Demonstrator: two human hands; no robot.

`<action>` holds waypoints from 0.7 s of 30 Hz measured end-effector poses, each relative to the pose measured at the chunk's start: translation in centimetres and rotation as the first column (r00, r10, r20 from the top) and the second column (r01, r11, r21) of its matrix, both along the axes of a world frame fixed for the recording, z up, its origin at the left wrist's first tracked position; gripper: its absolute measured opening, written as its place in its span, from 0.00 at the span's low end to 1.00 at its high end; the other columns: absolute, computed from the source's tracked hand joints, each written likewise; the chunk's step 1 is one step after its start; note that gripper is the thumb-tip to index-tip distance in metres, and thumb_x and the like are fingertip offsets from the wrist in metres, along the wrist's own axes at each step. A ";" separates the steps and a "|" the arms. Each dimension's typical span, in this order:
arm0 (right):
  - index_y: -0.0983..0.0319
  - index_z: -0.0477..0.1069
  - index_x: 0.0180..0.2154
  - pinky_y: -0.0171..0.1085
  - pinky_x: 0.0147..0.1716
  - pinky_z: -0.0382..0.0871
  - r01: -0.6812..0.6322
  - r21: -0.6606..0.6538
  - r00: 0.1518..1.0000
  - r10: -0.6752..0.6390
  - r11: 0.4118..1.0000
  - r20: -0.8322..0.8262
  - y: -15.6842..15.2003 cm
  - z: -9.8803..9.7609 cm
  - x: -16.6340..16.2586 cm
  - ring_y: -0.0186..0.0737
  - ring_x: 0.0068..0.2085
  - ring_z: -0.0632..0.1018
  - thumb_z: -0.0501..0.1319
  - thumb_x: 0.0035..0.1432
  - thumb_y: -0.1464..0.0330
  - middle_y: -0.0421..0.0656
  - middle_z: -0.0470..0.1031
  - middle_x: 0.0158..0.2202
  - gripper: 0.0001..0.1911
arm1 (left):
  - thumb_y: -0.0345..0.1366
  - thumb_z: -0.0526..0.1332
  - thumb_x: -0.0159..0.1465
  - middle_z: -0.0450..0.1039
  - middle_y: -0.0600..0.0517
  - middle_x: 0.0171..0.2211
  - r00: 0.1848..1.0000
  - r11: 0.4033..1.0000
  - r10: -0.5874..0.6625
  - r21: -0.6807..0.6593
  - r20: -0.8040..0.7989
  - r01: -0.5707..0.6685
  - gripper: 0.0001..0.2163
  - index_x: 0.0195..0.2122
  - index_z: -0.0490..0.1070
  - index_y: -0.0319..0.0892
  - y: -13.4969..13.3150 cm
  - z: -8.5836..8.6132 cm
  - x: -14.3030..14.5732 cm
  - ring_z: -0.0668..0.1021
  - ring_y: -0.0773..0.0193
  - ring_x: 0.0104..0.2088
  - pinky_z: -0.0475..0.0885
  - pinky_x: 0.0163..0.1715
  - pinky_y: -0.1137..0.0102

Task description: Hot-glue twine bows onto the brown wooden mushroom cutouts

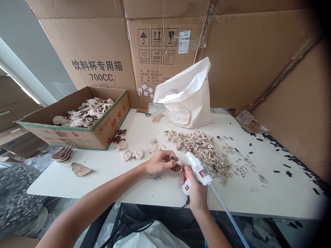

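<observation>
My left hand [157,162] pinches a small brown and cream plush piece [176,167] with a little bow on it, held against the white table [258,193]. My right hand [195,191] grips a white hot glue gun [198,168], its tip touching that piece. A clear glue stick trails from the back of the gun toward the lower right. A few similar cream plush pieces [131,154] lie just left of my left hand.
A heap of small beige bows [204,148] lies right of the hands. A white bag [187,96] stands behind. An open cardboard box [77,129] of plush pieces sits at left. Black scraps [287,165] dot the right side. Large cartons wall the back.
</observation>
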State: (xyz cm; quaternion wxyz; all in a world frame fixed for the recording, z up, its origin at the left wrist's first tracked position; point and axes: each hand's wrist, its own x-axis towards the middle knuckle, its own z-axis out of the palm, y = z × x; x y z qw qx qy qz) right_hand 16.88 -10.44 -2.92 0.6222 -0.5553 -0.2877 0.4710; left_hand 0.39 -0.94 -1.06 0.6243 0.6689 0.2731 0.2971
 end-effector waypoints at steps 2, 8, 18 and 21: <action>0.61 0.77 0.34 0.33 0.17 0.58 0.005 0.004 1.000 -0.005 1.000 0.021 0.1 0.1 0.0 0.35 0.18 0.66 0.73 0.53 0.49 0.37 0.68 0.16 0.22 | 0.45 0.68 0.67 0.80 0.43 0.38 0.999 0.997 -0.033 -0.072 0.031 0.035 0.14 0.40 0.74 0.37 -0.1 -0.2 0.1 0.82 0.59 0.38 0.76 0.42 0.65; 0.61 0.77 0.34 0.33 0.17 0.57 0.004 0.017 0.999 -0.005 1.000 0.038 0.1 0.4 0.0 0.34 0.18 0.66 0.75 0.52 0.50 0.36 0.68 0.16 0.22 | 0.45 0.72 0.63 0.79 0.42 0.39 0.989 0.984 -0.049 -0.163 0.141 0.072 0.17 0.44 0.74 0.36 -0.2 -0.6 0.4 0.84 0.57 0.39 0.79 0.44 0.61; 0.61 0.77 0.36 0.33 0.18 0.60 0.010 0.036 1.000 -0.010 0.999 -0.015 0.0 0.5 -0.2 0.35 0.19 0.68 0.74 0.55 0.51 0.36 0.69 0.17 0.21 | 0.45 0.74 0.61 0.80 0.42 0.39 0.985 0.975 -0.025 -0.213 0.171 0.062 0.18 0.42 0.76 0.35 0.2 -0.6 0.2 0.84 0.56 0.40 0.79 0.43 0.63; 0.62 0.77 0.36 0.34 0.17 0.60 0.007 0.036 1.000 -0.007 0.999 0.010 0.0 0.3 -0.1 0.35 0.18 0.67 0.74 0.54 0.50 0.37 0.69 0.17 0.22 | 0.45 0.75 0.60 0.80 0.43 0.37 0.987 0.971 -0.053 -0.222 0.149 0.085 0.18 0.41 0.76 0.35 0.2 -0.6 0.2 0.84 0.58 0.38 0.80 0.43 0.62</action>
